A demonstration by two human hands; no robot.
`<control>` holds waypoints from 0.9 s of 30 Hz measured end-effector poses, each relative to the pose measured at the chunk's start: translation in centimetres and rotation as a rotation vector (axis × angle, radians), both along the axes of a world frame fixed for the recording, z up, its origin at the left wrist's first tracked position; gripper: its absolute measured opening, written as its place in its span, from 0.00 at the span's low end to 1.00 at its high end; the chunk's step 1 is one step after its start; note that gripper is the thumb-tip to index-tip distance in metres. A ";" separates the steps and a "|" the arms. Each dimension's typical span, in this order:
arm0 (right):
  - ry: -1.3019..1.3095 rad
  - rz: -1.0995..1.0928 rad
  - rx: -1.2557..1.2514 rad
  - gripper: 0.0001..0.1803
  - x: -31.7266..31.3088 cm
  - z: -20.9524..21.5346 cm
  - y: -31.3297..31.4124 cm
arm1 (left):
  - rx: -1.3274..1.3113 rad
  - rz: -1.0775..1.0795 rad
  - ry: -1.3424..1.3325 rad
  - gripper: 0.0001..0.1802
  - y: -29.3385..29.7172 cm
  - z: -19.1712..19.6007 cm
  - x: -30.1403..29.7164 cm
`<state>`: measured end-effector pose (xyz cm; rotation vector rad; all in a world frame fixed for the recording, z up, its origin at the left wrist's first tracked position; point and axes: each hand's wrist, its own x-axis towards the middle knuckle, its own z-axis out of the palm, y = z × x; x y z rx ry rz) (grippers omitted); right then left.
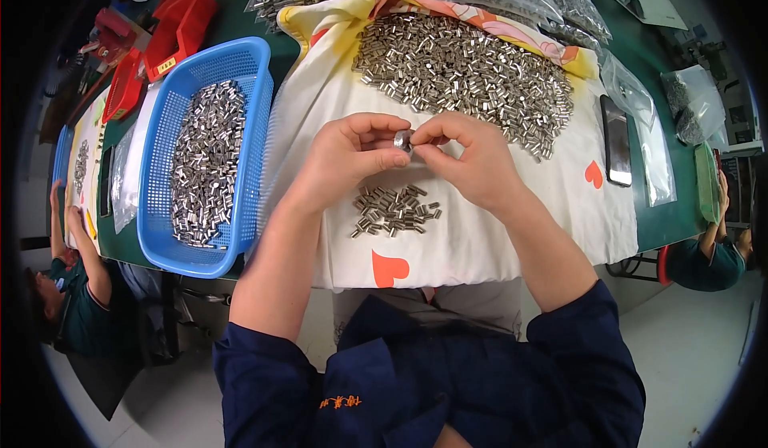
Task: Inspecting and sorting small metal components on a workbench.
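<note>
Your left hand (352,150) pinches a small metal piece (401,140); your right hand's (468,156) fingers close narrowly on its other side, probably for steadiness. You hold it between heap (468,68) and pile (394,210), likely keeping both near.

We judge this a workshop. We note heaped metal pieces (468,68), red parts bins (182,28), two co-workers (86,292).
</note>
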<state>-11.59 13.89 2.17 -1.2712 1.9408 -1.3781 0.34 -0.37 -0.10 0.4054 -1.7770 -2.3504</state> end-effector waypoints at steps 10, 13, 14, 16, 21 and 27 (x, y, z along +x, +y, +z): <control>0.498 -0.089 -0.160 0.03 0.8 -1.1 -0.5 | -0.080 0.066 -0.059 0.17 0.5 0.0 -0.1; 0.468 -0.060 -0.185 0.03 0.6 -1.0 -0.5 | -0.050 0.062 -0.032 0.17 0.3 0.1 0.0; 0.469 -0.058 -0.186 0.03 0.3 -0.9 -0.3 | -0.062 0.048 -0.032 0.17 0.2 0.2 0.0; 0.173 0.001 -0.048 0.04 -0.1 -0.4 0.0 | -0.075 0.031 -0.043 0.17 0.0 -0.1 0.0; 0.025 0.011 0.090 0.06 -0.2 0.1 -0.1 | -0.125 0.028 -0.082 0.18 0.3 0.2 0.0; -0.139 0.036 0.220 0.07 -1.4 -0.1 0.0 | -0.147 -0.048 -0.122 0.17 0.3 0.4 0.1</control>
